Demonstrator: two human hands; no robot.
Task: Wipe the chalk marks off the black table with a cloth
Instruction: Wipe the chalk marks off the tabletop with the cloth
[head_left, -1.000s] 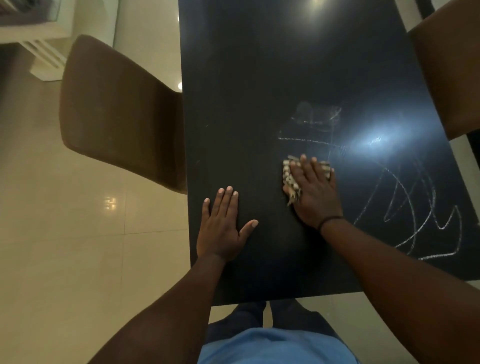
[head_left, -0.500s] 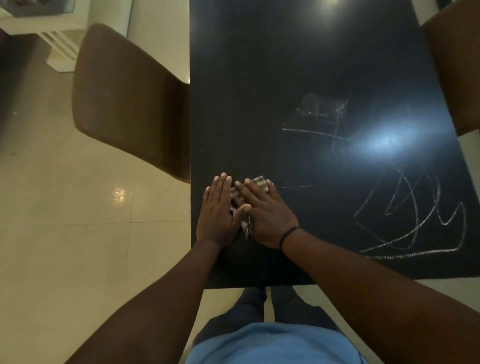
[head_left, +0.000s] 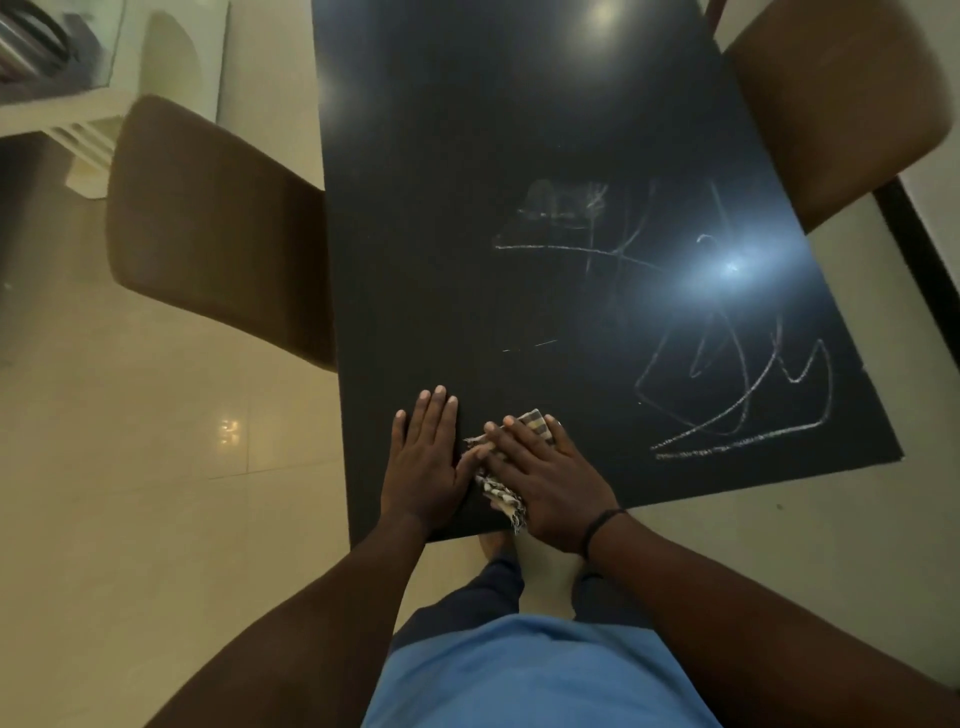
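The black table (head_left: 467, 156) fills the middle of the head view. White chalk marks (head_left: 737, 395) scrawl over its right near part, with fainter lines (head_left: 566, 244) further back. A striped cloth (head_left: 501, 493) lies near the table's front edge. My right hand (head_left: 545, 478) presses flat on the cloth with straight fingers and covers most of it. My left hand (head_left: 423, 462) rests flat on the table just left of the cloth, its thumb touching the cloth's edge.
A brown chair (head_left: 218, 228) stands against the table's left edge. Another brown chair (head_left: 831, 98) stands at the right edge. Pale tiled floor (head_left: 156, 467) surrounds the table. A white unit (head_left: 78, 119) sits at the top left.
My right hand slid the cloth left and toward the front edge, next to my left hand. The chalk lines where it passed are gone. My left hand stayed put.
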